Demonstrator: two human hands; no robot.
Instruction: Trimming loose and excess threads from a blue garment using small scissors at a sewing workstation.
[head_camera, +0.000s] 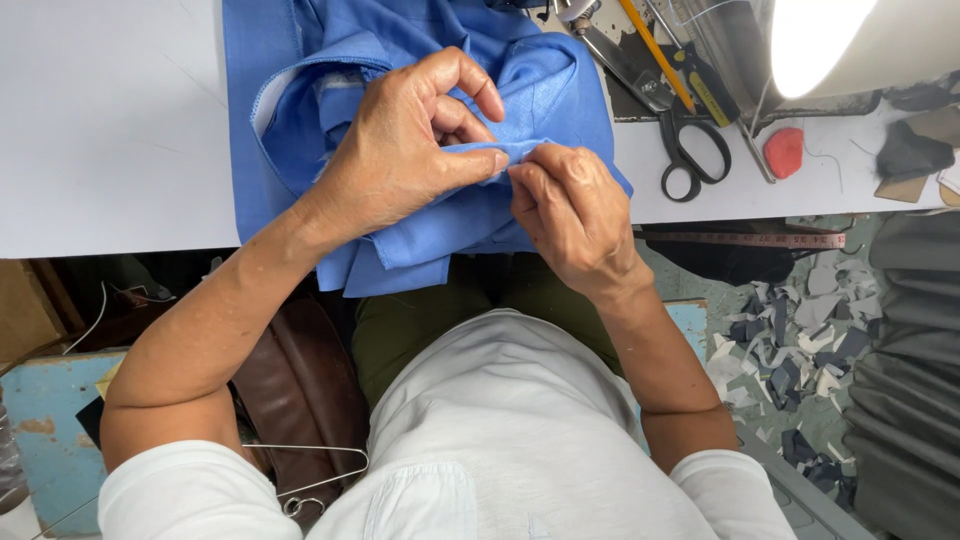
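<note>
A blue garment (300, 120) lies bunched on a white table (110, 120) and hangs over its near edge toward my lap. My left hand (400, 150) pinches a narrow folded edge of the blue fabric between thumb and forefinger. My right hand (570, 215) grips the same fold just to the right, its fingertips touching my left thumb. Both hands hold the fold a little above the table's front edge.
Black-handled scissors (690, 150), a yellow pencil (655, 50), a red chalk piece (783, 152) and dark fabric bits (910, 150) lie at the right of the table by a sewing machine (860, 45). A measuring tape (750, 239) hangs below. Cloth scraps (790, 350) litter the floor. A wire hanger (320, 480) sits lower left.
</note>
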